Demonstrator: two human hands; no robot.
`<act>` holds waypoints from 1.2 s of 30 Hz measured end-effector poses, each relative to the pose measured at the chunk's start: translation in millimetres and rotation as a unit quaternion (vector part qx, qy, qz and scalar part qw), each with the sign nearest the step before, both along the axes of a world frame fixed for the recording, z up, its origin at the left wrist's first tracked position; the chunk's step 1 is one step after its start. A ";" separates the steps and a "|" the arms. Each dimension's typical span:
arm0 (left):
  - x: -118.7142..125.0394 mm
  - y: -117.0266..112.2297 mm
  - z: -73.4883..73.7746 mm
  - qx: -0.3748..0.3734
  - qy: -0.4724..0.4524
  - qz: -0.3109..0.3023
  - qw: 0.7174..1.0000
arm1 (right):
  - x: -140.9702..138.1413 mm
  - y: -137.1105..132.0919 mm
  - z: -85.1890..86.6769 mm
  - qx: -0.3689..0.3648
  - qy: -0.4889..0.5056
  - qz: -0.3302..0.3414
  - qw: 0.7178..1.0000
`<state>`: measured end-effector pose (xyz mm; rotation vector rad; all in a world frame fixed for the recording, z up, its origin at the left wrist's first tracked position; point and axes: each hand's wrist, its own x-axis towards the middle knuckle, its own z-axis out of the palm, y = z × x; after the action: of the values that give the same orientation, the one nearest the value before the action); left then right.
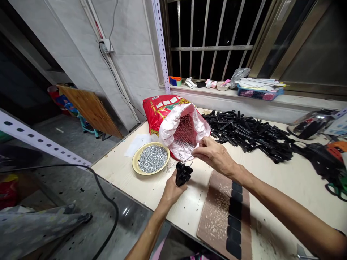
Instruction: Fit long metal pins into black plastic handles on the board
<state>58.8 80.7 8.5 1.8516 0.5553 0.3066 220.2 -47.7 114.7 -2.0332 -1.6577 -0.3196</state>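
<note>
My left hand (171, 190) is closed around a black plastic part (182, 173), held upright just above the wooden table (284, 177). My right hand (214, 154) pinches a thin metal pin (187, 158) at the mouth of a red bag (173, 121) with a white plastic liner, full of long metal pins. The pin's tip points toward the black part. A yellow plate (135, 163) of small silvery pieces sits left of my hands.
A large heap of black plastic parts (246, 133) lies behind my right arm. A brown board (217, 216) with a row of black pads lies near the front edge. The windowsill holds tape, a basket and small items. Cables and tools lie at far right.
</note>
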 end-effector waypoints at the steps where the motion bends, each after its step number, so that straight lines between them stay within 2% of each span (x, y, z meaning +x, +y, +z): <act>1: -0.6 0.0 1.1 0.019 0.002 -0.013 1.000 | -2.8 0.3 2.7 -0.016 -0.022 -0.005 1.000; 3: -2.8 0.3 2.4 0.045 0.012 -0.023 0.999 | -6.9 1.0 6.8 -0.038 -0.075 -0.017 0.996; 7: -6.8 3.2 0.6 0.057 0.019 -0.020 0.998 | -6.4 -3.1 12.4 -0.094 -0.157 0.007 0.983; 9: -7.5 4.9 -1.6 0.046 0.006 -0.026 0.999 | -0.5 -7.8 12.2 -0.106 -0.118 -0.001 0.987; 12: -7.0 4.6 -4.6 0.034 0.004 -0.037 0.999 | 9.6 -12.9 6.4 -0.061 0.065 0.008 0.996; 15: -4.8 0.9 -4.7 0.030 0.008 -0.048 0.998 | 8.1 -10.9 -2.9 0.003 0.216 0.053 0.975; 17: -3.0 -1.4 -3.1 0.036 0.008 -0.044 0.998 | -1.6 -6.0 -9.7 0.024 0.209 0.054 0.976; 21: -1.6 -0.7 -0.1 0.047 0.010 -0.023 0.999 | -23.6 4.8 -23.9 -0.016 0.100 0.026 0.994; 23: -2.3 1.0 0.0 0.043 0.008 -0.021 0.999 | -27.6 7.8 -28.5 -0.018 0.130 0.008 0.991; 25: -3.1 1.9 -0.8 0.032 0.004 -0.029 0.999 | -26.7 9.4 -29.6 0.009 0.239 -0.002 0.971; 27: -3.0 1.4 -2.2 0.025 0.005 -0.034 0.999 | -24.0 11.0 -28.0 0.034 0.359 0.004 0.933; 29: -1.6 -0.1 -3.2 0.028 0.009 -0.035 0.999 | -22.2 12.9 -25.6 0.041 0.433 0.025 0.900; 30: -0.6 -1.0 -3.5 0.032 0.013 -0.036 0.999 | -22.0 13.9 -24.5 0.040 0.445 0.040 0.894; 32: 1.2 -2.4 -4.0 0.035 0.018 -0.042 0.998 | -22.3 15.4 -23.4 0.034 0.424 0.061 0.903; 36: 3.0 -2.3 -7.1 0.032 0.025 -0.056 0.998 | -22.8 15.4 -23.0 0.013 0.315 0.061 0.947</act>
<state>61.8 78.4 1.4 1.9480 0.4788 0.2060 197.4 -32.3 91.7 -1.7427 -1.3442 0.3250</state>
